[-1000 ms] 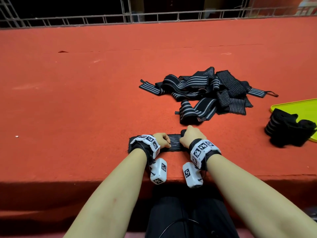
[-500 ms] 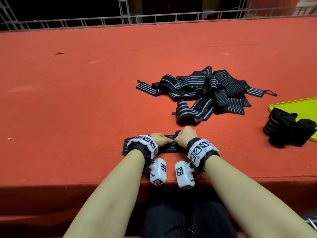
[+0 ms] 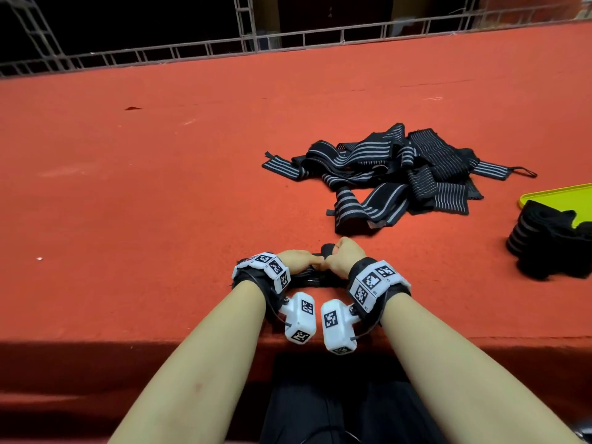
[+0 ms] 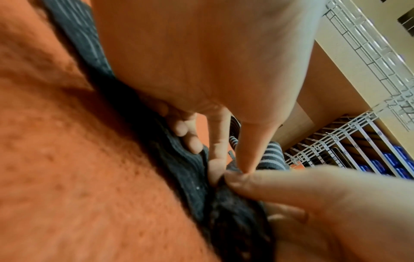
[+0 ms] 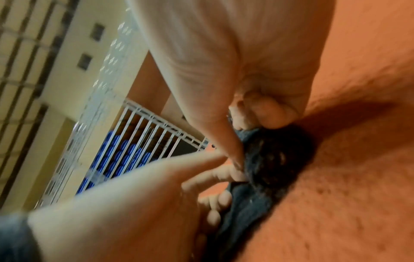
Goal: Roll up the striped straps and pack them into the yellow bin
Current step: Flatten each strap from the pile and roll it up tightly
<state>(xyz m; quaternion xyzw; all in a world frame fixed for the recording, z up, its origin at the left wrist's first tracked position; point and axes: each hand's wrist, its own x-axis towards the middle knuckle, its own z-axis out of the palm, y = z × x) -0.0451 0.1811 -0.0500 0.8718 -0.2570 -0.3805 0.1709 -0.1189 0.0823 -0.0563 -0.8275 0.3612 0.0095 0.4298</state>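
The left hand [image 3: 296,258] is pinching the strap [image 4: 186,170] flat on the red table [image 3: 160,187] to keep tension. The right hand [image 3: 347,256] is clenching its rolled end, evidently tightening the coil; the yellow bin [image 3: 557,195] is sitting far right.

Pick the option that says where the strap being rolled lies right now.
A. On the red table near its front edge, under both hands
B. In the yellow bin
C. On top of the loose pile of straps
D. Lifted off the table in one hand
A: the head view shows the strap on the red table by its front edge, with the left hand and right hand gripping it.
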